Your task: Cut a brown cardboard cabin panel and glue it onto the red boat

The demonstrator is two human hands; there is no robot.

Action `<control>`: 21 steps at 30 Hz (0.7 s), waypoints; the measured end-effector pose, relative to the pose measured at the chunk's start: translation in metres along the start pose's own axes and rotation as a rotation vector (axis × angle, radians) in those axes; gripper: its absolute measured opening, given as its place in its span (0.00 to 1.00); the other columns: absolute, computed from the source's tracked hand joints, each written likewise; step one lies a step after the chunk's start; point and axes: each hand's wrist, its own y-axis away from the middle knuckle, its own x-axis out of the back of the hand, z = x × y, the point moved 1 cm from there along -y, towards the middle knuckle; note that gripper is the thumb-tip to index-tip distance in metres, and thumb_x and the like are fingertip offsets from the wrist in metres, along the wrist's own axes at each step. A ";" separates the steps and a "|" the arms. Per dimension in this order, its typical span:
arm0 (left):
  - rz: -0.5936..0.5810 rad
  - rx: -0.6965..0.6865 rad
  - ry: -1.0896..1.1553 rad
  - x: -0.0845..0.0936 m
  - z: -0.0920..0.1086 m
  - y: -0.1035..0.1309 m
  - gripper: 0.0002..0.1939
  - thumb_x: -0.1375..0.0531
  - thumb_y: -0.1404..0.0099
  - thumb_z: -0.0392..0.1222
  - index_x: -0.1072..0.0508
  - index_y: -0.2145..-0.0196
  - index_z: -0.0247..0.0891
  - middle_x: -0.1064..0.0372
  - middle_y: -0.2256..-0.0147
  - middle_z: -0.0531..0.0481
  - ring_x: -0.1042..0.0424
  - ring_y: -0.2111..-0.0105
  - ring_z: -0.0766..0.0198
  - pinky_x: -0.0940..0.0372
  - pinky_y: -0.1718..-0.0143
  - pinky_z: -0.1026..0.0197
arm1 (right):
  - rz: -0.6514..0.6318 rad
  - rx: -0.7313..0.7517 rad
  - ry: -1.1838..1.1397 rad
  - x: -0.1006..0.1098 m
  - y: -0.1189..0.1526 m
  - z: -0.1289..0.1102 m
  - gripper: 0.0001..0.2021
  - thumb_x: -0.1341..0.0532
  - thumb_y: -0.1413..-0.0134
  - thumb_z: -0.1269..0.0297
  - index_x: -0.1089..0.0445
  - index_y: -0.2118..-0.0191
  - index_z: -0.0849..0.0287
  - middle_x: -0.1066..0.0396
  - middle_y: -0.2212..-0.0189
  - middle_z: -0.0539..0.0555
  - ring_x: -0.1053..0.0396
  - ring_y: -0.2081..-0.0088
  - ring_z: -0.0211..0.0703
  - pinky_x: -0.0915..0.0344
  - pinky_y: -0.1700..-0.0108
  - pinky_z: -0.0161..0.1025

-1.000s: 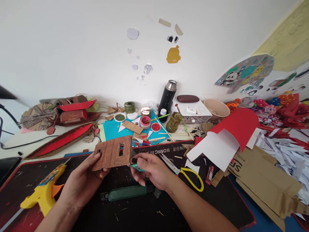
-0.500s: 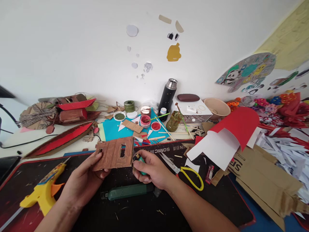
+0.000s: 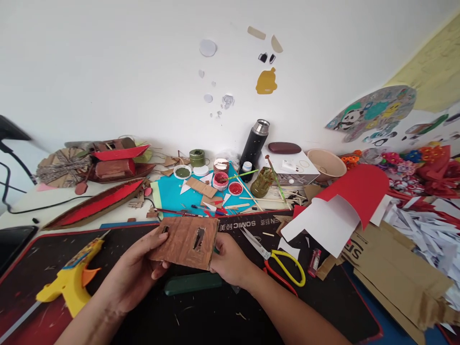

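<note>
My left hand (image 3: 134,268) grips a brown-painted cardboard panel (image 3: 185,239) by its left end, thumb on the front face and fingers behind. Two cut-out openings go through the panel: a small one near my thumb and a larger rectangle at the right. At the panel's right edge is my right hand (image 3: 232,261), its fingers partly hidden behind the cardboard. It is closed on a small green lighter (image 3: 216,249), of which only a sliver shows. Below the panel, a dark green utility knife (image 3: 194,283) lies on the black mat (image 3: 187,318).
A yellow glue gun (image 3: 70,278) lies at left, scissors (image 3: 273,261) and a pink lighter (image 3: 314,262) at right. Behind are a red-lined cardboard boat (image 3: 97,206), paint pots (image 3: 220,180), a jar with brushes (image 3: 261,183) and a black thermos (image 3: 253,143). Red paper (image 3: 354,191) curls over cardboard.
The panel has moved right and slightly down, its right end now covering the fingers of my right hand and most of the lighter. The camera view has shifted a little.
</note>
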 end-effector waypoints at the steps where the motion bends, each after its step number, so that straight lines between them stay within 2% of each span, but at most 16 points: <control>1: -0.002 0.002 0.000 0.000 0.000 0.000 0.22 0.27 0.58 0.39 0.24 0.62 0.37 0.31 0.78 0.53 0.38 0.86 0.71 0.47 0.92 0.73 | -0.001 0.022 0.010 -0.001 0.000 -0.002 0.05 0.30 0.51 0.65 0.26 0.69 0.57 0.32 0.73 0.47 0.36 0.69 0.40 0.35 0.63 0.38; 3: -0.010 0.002 0.006 0.001 0.000 0.001 0.23 0.26 0.58 0.39 0.24 0.62 0.36 0.31 0.78 0.53 0.38 0.86 0.71 0.48 0.92 0.73 | -0.010 0.075 0.007 -0.002 -0.001 -0.005 0.06 0.29 0.49 0.62 0.22 0.65 0.56 0.25 0.67 0.49 0.29 0.62 0.45 0.31 0.54 0.44; 6: -0.032 0.005 0.013 0.003 0.000 0.001 0.24 0.26 0.58 0.39 0.25 0.62 0.36 0.31 0.79 0.53 0.38 0.85 0.70 0.48 0.92 0.73 | -0.001 0.145 0.031 -0.004 -0.002 -0.007 0.10 0.27 0.47 0.59 0.19 0.59 0.55 0.20 0.58 0.51 0.25 0.54 0.51 0.32 0.44 0.48; 13: -0.077 0.032 0.002 0.001 0.000 0.002 0.23 0.26 0.56 0.39 0.27 0.62 0.37 0.32 0.80 0.54 0.38 0.86 0.71 0.49 0.92 0.74 | 0.073 0.184 0.240 -0.003 -0.001 0.000 0.18 0.25 0.48 0.55 0.18 0.53 0.55 0.18 0.53 0.55 0.23 0.48 0.60 0.27 0.47 0.49; 21: -0.047 0.084 -0.020 0.002 -0.001 0.004 0.23 0.27 0.55 0.39 0.26 0.60 0.36 0.32 0.80 0.54 0.39 0.87 0.72 0.50 0.92 0.75 | 0.108 0.229 0.330 -0.001 -0.001 0.008 0.13 0.26 0.49 0.59 0.18 0.57 0.54 0.17 0.56 0.55 0.22 0.50 0.60 0.26 0.49 0.50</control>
